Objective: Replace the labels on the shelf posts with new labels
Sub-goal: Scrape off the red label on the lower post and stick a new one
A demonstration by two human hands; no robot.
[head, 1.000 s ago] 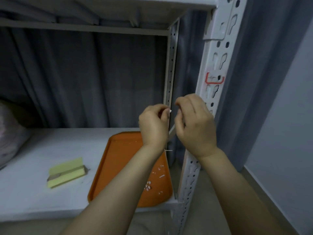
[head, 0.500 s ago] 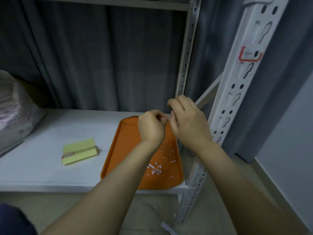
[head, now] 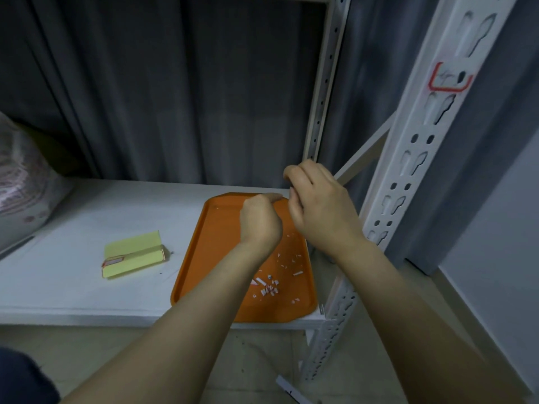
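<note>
We note both hands, left hand point(head: 259, 223) and right hand point(head: 320, 205), over the tray point(head: 210, 258), fingers curled; contents unclear.

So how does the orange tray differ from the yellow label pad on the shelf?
The orange tray is clearly larger than the yellow label pad. The tray sits at the shelf's right end beside the front post; the pad lies further left. The tray holds small white and red paper scraps; the pad holds none. Both hands hover over the tray, not the pad. Both lie flat on the white shelf.
</note>
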